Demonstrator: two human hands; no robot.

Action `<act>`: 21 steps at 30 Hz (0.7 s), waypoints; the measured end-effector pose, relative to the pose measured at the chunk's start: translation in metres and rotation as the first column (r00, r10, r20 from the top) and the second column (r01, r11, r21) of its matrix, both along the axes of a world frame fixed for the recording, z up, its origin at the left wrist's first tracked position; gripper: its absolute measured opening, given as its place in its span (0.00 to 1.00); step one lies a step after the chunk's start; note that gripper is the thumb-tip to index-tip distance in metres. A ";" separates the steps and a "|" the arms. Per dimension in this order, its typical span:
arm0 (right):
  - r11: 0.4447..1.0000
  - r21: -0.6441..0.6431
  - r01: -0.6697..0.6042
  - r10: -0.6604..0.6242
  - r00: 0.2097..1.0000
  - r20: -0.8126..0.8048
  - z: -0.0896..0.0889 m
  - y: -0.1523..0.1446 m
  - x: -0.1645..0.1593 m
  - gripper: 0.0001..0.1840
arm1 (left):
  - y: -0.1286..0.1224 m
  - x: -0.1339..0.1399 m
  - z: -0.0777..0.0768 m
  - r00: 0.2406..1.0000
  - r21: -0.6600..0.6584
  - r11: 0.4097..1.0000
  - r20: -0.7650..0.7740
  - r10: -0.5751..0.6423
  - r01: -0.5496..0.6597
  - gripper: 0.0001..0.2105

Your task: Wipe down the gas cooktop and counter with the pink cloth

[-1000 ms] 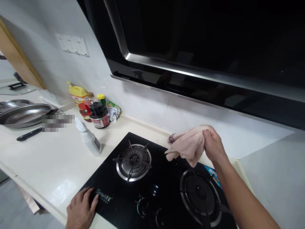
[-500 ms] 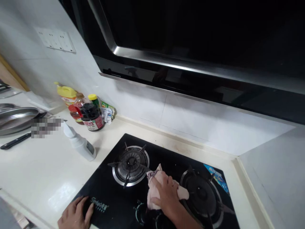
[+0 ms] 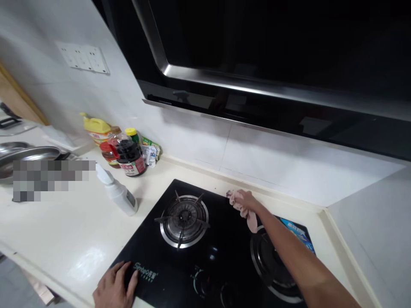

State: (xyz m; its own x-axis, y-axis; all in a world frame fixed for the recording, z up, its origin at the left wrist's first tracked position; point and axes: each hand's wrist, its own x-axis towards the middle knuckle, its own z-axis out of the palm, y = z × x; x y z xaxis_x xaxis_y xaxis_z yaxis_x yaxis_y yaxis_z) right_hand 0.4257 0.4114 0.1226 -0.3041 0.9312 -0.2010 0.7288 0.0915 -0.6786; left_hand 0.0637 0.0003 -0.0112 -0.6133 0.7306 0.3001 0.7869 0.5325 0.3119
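Observation:
My right hand (image 3: 245,201) is closed round a pale pink cloth (image 3: 240,205) at the back edge of the black gas stove (image 3: 221,244), between the two burners. One end of the cloth hangs toward the right burner (image 3: 272,265), which my forearm partly covers. My left hand (image 3: 115,284) rests with fingers spread on the stove's front left corner, near the printed brand lettering. The left burner (image 3: 184,218) with its pan supports shows fully. A white spray bottle (image 3: 120,194) stands on the counter left of the stove.
A dark sauce jug (image 3: 130,158), a yellow oil jug (image 3: 96,128) and several packets and jars stand against the wall. Metal pans (image 3: 35,154) lie far left beside a blurred patch. The black range hood (image 3: 257,98) overhangs the stove. A counter ledge (image 3: 289,199) runs behind it.
My right hand has moved the cloth from the stove's middle, between the burners, back to its rear edge. My left hand stays on the front left corner. The view has shifted slightly.

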 end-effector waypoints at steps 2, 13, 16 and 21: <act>1.000 -0.014 0.024 -0.025 0.997 -0.070 0.014 0.000 0.012 0.27 | 0.001 0.001 0.002 1.000 -0.010 1.000 0.004 -0.004 0.004 0.31; 0.960 0.096 -0.264 0.266 0.964 -0.006 -0.021 -0.121 0.006 0.28 | -0.001 0.005 0.006 0.999 0.015 0.999 -0.039 -0.027 0.028 0.30; 0.937 0.049 -0.345 0.303 0.876 0.376 -0.062 -0.147 -0.006 0.35 | -0.002 0.006 0.004 0.999 0.028 0.999 -0.037 -0.027 0.028 0.28; 0.973 0.117 -0.200 0.137 0.904 0.404 -0.042 -0.083 -0.037 0.27 | -0.004 0.006 0.004 0.999 0.039 0.999 -0.042 -0.022 0.024 0.27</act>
State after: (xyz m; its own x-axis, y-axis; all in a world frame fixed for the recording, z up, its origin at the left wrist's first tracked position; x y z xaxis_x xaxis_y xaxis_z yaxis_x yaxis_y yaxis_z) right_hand 0.3890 0.3287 0.0806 -0.3849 0.9018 -0.1964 0.8969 0.3152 -0.3103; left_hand 0.0701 -0.0033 -0.0074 -0.5827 0.7315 0.3541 0.8116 0.5018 0.2990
